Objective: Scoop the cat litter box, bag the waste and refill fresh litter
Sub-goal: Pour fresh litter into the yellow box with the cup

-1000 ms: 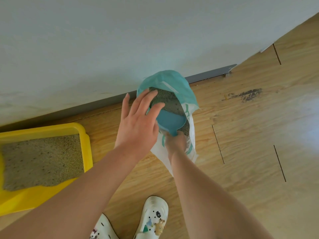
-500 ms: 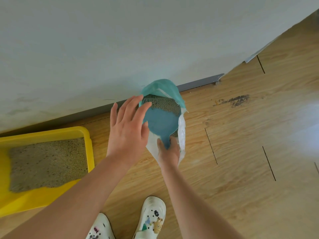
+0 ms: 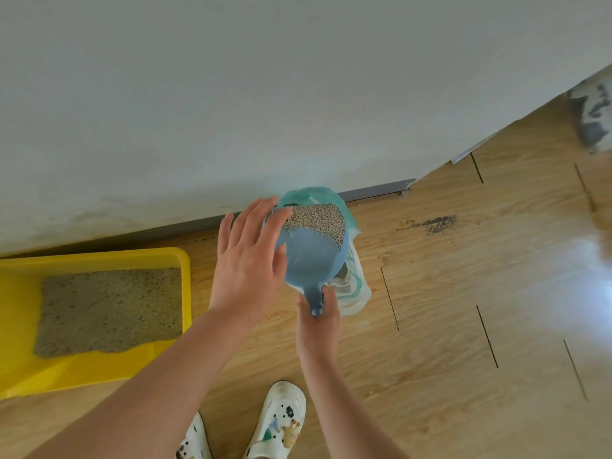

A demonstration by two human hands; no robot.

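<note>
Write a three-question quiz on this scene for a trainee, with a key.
1. Multiple choice: which hand grips the handle of the blue scoop? A left, B right, C both.
2. True or false: the yellow litter box sits on the floor to the left of the litter bag.
3. Fill in: the scoop carries a load of grey ____.
Key: 1 B, the right hand; 2 true; 3 litter.
</note>
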